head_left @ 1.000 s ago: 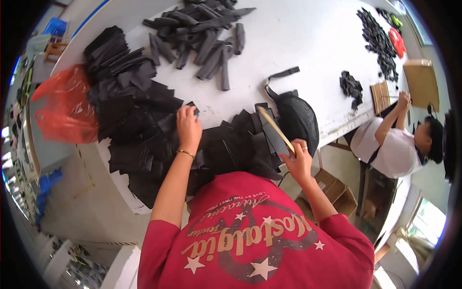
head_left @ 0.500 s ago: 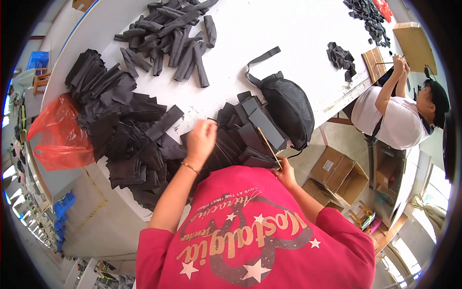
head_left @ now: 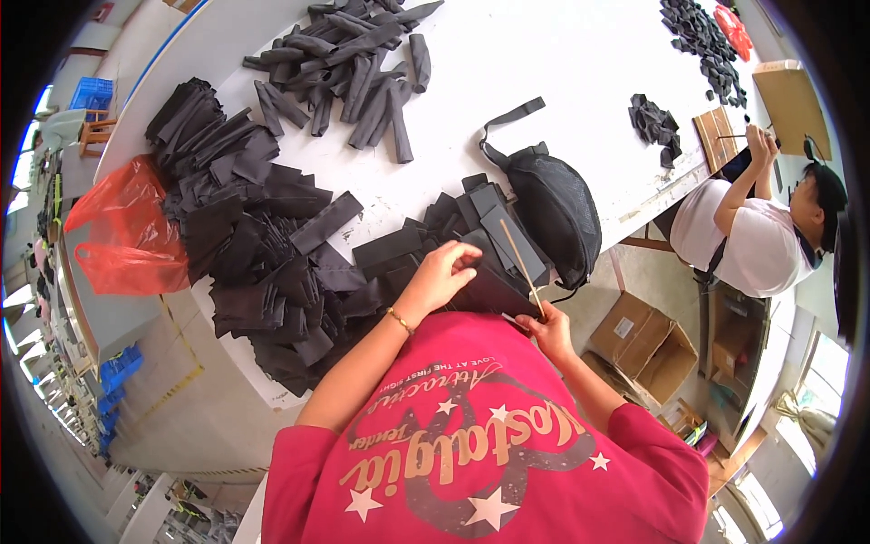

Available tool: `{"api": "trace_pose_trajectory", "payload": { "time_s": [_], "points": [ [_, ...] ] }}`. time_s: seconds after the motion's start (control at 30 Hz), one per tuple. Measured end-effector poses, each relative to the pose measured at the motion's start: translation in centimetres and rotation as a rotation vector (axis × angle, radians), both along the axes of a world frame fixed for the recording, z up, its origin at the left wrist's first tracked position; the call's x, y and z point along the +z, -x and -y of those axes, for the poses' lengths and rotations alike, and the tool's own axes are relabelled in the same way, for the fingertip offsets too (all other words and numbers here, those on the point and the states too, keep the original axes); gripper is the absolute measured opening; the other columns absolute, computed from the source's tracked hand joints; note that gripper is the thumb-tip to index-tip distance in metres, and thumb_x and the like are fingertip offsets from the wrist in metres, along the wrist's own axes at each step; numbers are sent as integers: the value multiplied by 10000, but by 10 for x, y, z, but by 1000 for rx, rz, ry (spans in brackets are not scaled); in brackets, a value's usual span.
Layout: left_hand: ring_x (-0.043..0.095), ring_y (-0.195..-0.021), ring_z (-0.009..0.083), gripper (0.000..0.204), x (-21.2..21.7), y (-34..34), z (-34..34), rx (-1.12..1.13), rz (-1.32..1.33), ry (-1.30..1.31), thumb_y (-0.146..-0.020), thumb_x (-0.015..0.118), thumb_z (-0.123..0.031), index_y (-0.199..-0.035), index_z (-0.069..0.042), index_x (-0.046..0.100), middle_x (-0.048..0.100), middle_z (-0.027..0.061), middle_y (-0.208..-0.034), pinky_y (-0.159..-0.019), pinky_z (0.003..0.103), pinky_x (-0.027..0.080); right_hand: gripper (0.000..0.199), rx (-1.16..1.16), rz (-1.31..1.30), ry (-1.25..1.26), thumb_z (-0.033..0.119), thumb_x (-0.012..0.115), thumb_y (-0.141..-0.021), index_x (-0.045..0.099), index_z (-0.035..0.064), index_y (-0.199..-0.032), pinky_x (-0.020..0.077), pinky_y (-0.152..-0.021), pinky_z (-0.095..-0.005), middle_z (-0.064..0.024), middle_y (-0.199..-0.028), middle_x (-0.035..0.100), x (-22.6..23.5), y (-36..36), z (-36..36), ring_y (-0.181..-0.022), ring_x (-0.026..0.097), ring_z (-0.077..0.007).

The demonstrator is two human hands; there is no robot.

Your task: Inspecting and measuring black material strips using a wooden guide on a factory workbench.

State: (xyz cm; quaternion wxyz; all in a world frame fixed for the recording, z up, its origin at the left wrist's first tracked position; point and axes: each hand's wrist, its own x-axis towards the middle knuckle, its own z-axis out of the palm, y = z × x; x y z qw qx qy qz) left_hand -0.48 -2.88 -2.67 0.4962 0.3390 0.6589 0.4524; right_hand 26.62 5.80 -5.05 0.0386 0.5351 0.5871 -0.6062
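My right hand (head_left: 549, 330) is closed around the lower end of a thin light-brown stick (head_left: 519, 258), which slants up and to the left. Beside its fingers, against the front of my shirt, lies a dark black fabric piece (head_left: 497, 292). My left hand (head_left: 440, 277) is over the left end of this piece, its fingers bent but parted; no hold on the cloth shows. Flat black fabric pieces (head_left: 390, 249) spread out beyond my left hand. Just past the stick, a black mesh-fronted bag (head_left: 555, 213) with a strap rests on the white table (head_left: 535, 54).
A large heap of folded black fabric pieces (head_left: 263, 236) covers the table's left side, beside a red plastic bag (head_left: 127, 227). Rolled black fabric tubes (head_left: 362, 68) lie at the back. At right sit another person (head_left: 739, 227) and open cardboard boxes (head_left: 643, 344).
My left hand has moved right and toward me, from the fabric pieces to beside the stick. The stick now stands more upright. The whole view has shifted slightly.
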Motion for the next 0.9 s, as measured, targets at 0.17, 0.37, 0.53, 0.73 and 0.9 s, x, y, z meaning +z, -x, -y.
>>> {"api": "trace_pose_trajectory", "payload": {
  "time_s": [0.17, 0.37, 0.53, 0.73, 0.9],
  "points": [
    [656, -846, 193, 273, -21, 14, -9, 131, -140, 21, -832, 632, -21, -1105, -27, 625, 658, 113, -975, -755, 289, 530, 335, -103, -101, -70, 102, 756, -793, 522, -26, -995, 454, -391, -273, -75, -722, 591, 16, 48, -10, -505, 571, -125],
    [626, -907, 260, 290, -23, 61, 6, 296, -480, 34, -796, 633, -8, -1085, -23, 612, 617, 133, -1012, -773, 332, 516, 330, -46, 58, -130, 147, 764, -788, 542, -44, -940, 492, -483, -327, -109, -735, 622, 10, 79, -9, -522, 587, -168],
    [556, -980, 326, 235, -39, 136, 44, 473, -1025, 183, -739, 678, -15, -964, -36, 614, 598, 131, -992, -875, 400, 453, 447, 94, 60, -452, 191, 749, -792, 561, 6, -1153, 512, -641, -366, -175, -1024, 582, 19, 69, -7, -749, 635, -262],
    [528, -999, 287, 507, -32, 159, 50, 115, -1172, 555, -570, 858, -343, -936, -93, 613, 557, 92, -1013, -838, 420, 452, 354, 285, 124, -545, 233, 671, -868, 564, 56, -1155, 475, -680, -416, -94, -751, 623, 53, 98, -28, -750, 629, -306],
    [573, -900, 239, 100, -64, 154, 68, 128, -1286, 495, -797, 591, -133, -742, -93, 664, 623, 54, -852, -767, 403, 432, 162, 468, 8, -525, 160, 606, -902, 609, 70, -1038, 483, -668, -409, -129, -791, 621, 58, 139, -39, -756, 629, -310]
  ]
}}
